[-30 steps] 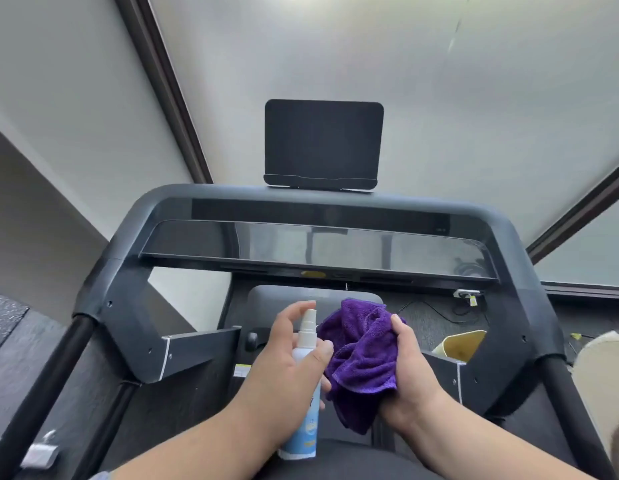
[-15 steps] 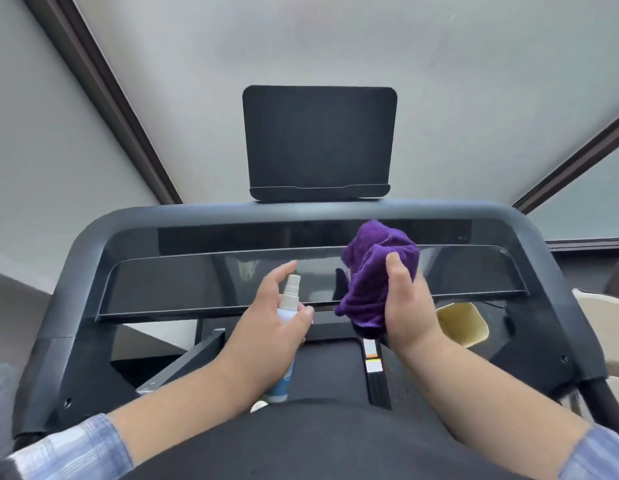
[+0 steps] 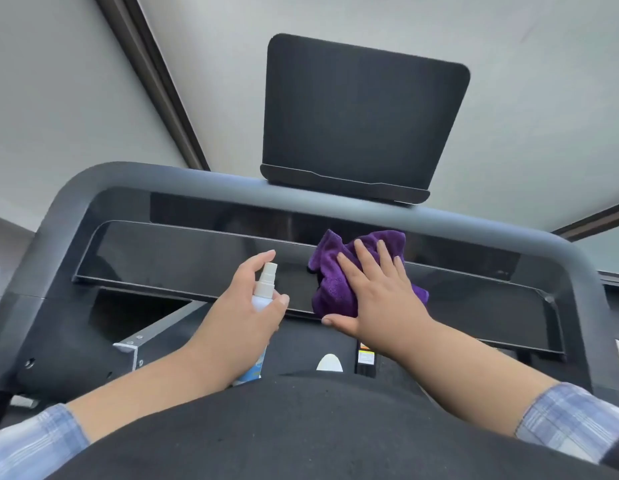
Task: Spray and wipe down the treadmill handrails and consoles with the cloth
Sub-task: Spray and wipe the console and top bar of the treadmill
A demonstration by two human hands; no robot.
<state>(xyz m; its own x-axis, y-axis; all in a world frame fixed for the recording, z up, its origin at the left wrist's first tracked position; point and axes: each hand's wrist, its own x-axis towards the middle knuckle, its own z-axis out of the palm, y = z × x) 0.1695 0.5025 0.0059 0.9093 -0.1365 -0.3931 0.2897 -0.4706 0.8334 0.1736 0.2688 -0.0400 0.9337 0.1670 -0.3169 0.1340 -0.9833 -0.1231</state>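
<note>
Grey walls rise behind the treadmill console (image 3: 183, 265), whose glossy black panel stretches under both your arms. Your right hand (image 3: 380, 296) presses the purple cloth (image 3: 330, 289) flat against that panel with straight, spread fingers, while your left hand (image 3: 242, 317) grips the spray bottle (image 3: 265, 284) upright just beside it.

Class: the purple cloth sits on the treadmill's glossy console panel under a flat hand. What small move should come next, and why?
Probably slide the right hand, pressed flat on the purple cloth, sideways along the console panel. Most of the panel lies uncovered on both sides, and the left hand holds the spray bottle clear.
</note>
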